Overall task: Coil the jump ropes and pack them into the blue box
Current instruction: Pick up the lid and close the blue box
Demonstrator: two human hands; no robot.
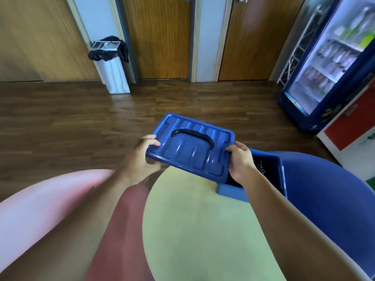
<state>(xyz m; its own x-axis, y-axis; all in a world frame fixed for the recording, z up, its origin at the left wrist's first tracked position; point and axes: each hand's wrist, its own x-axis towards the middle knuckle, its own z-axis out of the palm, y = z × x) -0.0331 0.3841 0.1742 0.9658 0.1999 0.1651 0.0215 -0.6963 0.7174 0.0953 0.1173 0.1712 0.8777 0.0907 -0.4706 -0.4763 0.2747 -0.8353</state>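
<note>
A blue lid [188,151] with a black carry handle hangs tilted in the air, held at both short ends. My left hand [142,157] grips its left edge and my right hand [240,161] grips its right edge. Below and to the right, the blue box [278,171] stands open on the far edge of a pale green table [203,230]. Dark rope [260,168] shows inside the box, partly hidden by my right wrist and the lid. The lid covers only the box's left part.
A pink seat [40,209] lies at the left and a blue chair [324,189] at the right. A white bin with a black bag [110,55] stands by wooden doors. A drinks fridge [324,67] fills the right side. Wood floor lies ahead.
</note>
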